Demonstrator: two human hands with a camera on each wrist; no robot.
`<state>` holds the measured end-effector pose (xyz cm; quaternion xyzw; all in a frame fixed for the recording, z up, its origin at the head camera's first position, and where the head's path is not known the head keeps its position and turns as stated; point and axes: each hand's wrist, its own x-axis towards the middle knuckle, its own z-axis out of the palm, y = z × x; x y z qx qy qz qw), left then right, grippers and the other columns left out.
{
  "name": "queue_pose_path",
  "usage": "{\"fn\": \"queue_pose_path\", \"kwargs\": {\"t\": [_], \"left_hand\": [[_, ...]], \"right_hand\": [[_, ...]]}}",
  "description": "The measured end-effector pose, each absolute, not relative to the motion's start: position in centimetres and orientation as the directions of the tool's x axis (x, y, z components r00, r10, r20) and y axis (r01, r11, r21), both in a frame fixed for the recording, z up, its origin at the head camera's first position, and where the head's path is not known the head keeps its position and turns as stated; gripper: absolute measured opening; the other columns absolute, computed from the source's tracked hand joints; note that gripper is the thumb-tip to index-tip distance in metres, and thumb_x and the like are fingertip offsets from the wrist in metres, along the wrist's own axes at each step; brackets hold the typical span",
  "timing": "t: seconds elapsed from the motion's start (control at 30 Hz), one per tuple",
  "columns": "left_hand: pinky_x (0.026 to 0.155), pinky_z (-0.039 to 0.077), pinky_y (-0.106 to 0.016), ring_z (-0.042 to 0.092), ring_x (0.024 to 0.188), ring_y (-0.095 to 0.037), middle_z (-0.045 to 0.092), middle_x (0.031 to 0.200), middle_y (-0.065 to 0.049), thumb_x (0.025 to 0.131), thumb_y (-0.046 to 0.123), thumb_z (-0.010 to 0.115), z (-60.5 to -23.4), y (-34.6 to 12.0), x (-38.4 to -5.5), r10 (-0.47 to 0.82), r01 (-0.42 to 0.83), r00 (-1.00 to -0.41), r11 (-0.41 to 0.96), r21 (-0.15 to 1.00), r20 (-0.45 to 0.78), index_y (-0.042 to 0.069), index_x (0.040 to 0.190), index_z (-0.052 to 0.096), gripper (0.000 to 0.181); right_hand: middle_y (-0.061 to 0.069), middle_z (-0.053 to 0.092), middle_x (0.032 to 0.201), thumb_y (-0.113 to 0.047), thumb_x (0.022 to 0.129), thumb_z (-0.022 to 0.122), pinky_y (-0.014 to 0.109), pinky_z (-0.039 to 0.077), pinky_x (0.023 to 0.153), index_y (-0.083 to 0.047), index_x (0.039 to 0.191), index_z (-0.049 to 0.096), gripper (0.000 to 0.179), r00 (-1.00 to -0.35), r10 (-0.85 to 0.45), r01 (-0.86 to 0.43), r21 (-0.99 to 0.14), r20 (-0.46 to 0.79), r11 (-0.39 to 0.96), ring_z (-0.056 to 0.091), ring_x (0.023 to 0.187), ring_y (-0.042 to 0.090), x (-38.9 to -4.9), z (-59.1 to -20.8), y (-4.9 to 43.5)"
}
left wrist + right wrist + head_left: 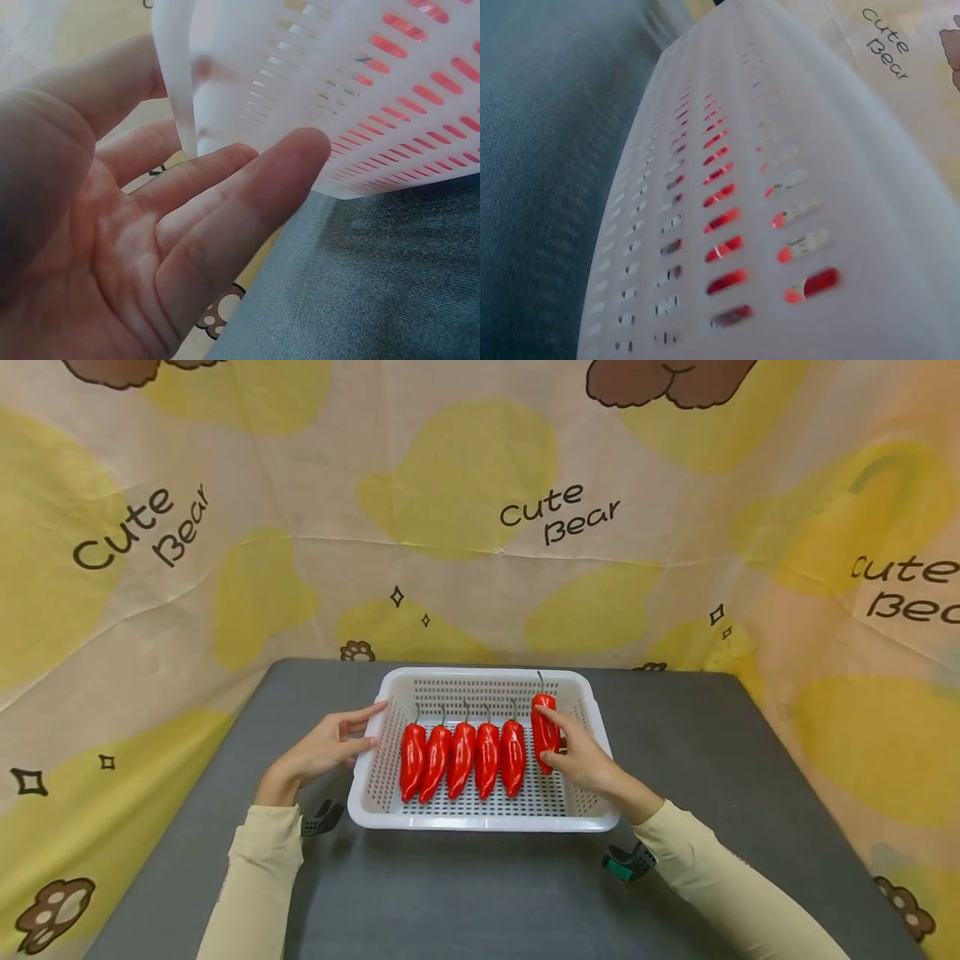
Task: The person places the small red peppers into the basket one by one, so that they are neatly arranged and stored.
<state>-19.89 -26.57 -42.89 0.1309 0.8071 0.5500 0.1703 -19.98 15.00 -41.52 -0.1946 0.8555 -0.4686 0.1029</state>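
A white plastic basket [480, 823] with slotted walls holds several glossy red chili peppers [462, 760], lying side by side with their stems toward the far wall. My left hand [326, 747] grips the basket's left rim, thumb on one side and fingers on the outer wall; the left wrist view shows that hand [187, 217] close up at the rim. Inside the basket on the right, my right hand [588, 758] pinches one red chili pepper [545, 727] between thumb and fingers, apart from the row. In the right wrist view the basket wall [780, 135] hides that hand.
The basket stands on a dark grey table [465, 893]. Behind and at both sides hangs a yellow and cream cloth [450, 477] printed with "Cute Bear". Dark wristbands [628, 863] show at both wrists, below the sleeves.
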Motion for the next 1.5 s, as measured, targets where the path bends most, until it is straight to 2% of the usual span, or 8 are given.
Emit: {"fn": "queue_pose_path", "kwargs": {"t": [0.23,0.53,0.83,1.03,1.23,1.37,1.5], "left_hand": [[0.082,0.063,-0.049,0.067,0.112,-0.035,0.038,0.158,-0.027,0.100,0.015,0.063,-42.7,-26.1,-20.2,0.412,0.038,-0.903,0.350,0.936,-0.118,0.012,0.160,0.029,0.070],[0.082,0.063,-0.049,0.066,0.113,-0.036,0.038,0.158,-0.028,0.100,0.014,0.063,-42.8,-26.0,-20.2,0.415,0.035,-0.902,0.349,0.936,-0.121,0.012,0.160,0.028,0.070],[0.080,0.063,-0.048,0.066,0.112,-0.037,0.039,0.157,-0.028,0.099,0.014,0.064,-42.6,-26.0,-20.1,0.410,0.033,-0.904,0.351,0.936,-0.122,0.011,0.160,0.028,0.071],[0.080,0.063,-0.048,0.066,0.112,-0.036,0.038,0.158,-0.028,0.099,0.014,0.064,-42.7,-26.1,-20.2,0.416,0.038,-0.902,0.349,0.936,-0.118,0.011,0.160,0.029,0.070],[0.080,0.064,-0.048,0.066,0.112,-0.036,0.038,0.158,-0.028,0.100,0.015,0.063,-42.8,-26.4,-20.1,0.404,0.040,-0.907,0.365,0.930,-0.119,0.012,0.160,0.029,0.070],[0.081,0.063,-0.048,0.067,0.113,-0.037,0.038,0.157,-0.029,0.100,0.015,0.063,-42.8,-26.5,-20.1,0.405,0.047,-0.907,0.365,0.930,-0.113,0.012,0.160,0.029,0.070],[0.081,0.063,-0.048,0.067,0.114,-0.037,0.037,0.158,-0.029,0.100,0.015,0.063,-42.9,-26.5,-20.1,0.411,0.044,-0.904,0.364,0.931,-0.118,0.012,0.160,0.028,0.070]], "right_hand": [[0.027,0.042,0.146,0.002,0.091,0.063,0.042,0.061,0.085,-0.008,0.157,0.034,0.072,-0.923,-0.383,-0.239,-0.815,0.023,0.527,0.062,0.107,0.038,-19.9,-41.8,14.9],[0.029,0.044,0.144,0.002,0.090,0.065,0.042,0.061,0.083,-0.005,0.155,0.037,0.071,-0.929,-0.366,-0.269,-0.783,0.057,0.561,0.060,0.105,0.038,-19.8,-42.3,15.0],[0.027,0.044,0.148,0.000,0.089,0.066,0.052,0.057,0.094,-0.006,0.154,0.039,0.071,-0.928,-0.368,-0.281,-0.754,0.056,0.594,0.051,0.119,0.039,-19.5,-42.2,14.8],[0.029,0.042,0.149,0.002,0.087,0.068,0.061,0.049,0.106,-0.006,0.152,0.042,0.070,-0.930,-0.365,-0.272,-0.743,0.040,0.612,0.048,0.128,0.043,-19.4,-42.1,14.6],[0.029,0.044,0.149,0.001,0.088,0.069,0.063,0.045,0.109,-0.003,0.152,0.043,0.069,-0.924,-0.382,-0.278,-0.724,0.021,0.632,0.046,0.131,0.045,-19.7,-42.3,14.3],[0.029,0.048,0.144,0.001,0.087,0.071,0.062,0.045,0.109,-0.003,0.152,0.042,0.071,-0.915,-0.404,-0.286,-0.709,0.002,0.645,0.048,0.129,0.043,-19.9,-42.4,14.2],[0.028,0.050,0.142,0.005,0.086,0.070,0.053,0.056,0.096,-0.003,0.152,0.041,0.073,-0.902,-0.432,-0.303,-0.717,0.003,0.628,0.056,0.115,0.039,-20.0,-42.6,14.1]]}}
